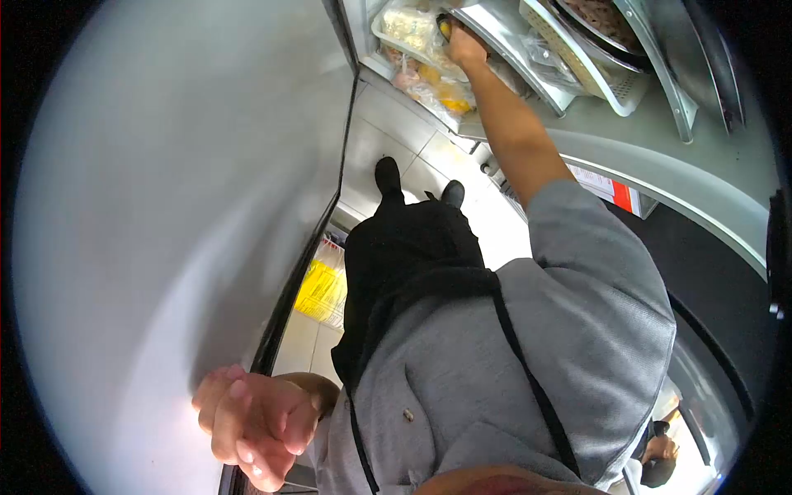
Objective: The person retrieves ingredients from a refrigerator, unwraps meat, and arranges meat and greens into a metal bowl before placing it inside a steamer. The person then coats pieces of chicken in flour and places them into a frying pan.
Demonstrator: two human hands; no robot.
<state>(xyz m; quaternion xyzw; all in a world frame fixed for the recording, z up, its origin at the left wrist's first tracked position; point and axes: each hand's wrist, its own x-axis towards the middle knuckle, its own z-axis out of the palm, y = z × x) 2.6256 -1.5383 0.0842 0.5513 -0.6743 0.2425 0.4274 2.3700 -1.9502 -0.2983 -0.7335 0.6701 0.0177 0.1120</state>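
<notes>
Right hand reaching into an open fridge; left hand hovering by the door.
The right hand is closing around or pressing against a small dark item with yellow on it, at the end of a white basket; its fingertips are hiding among the goods, so how far the grip is open cannot be told. Bags of food are lying just beside and below it. The left hand is curling loosely, partly open, showing nothing in it; whether it is touching the door cannot be told.
</notes>
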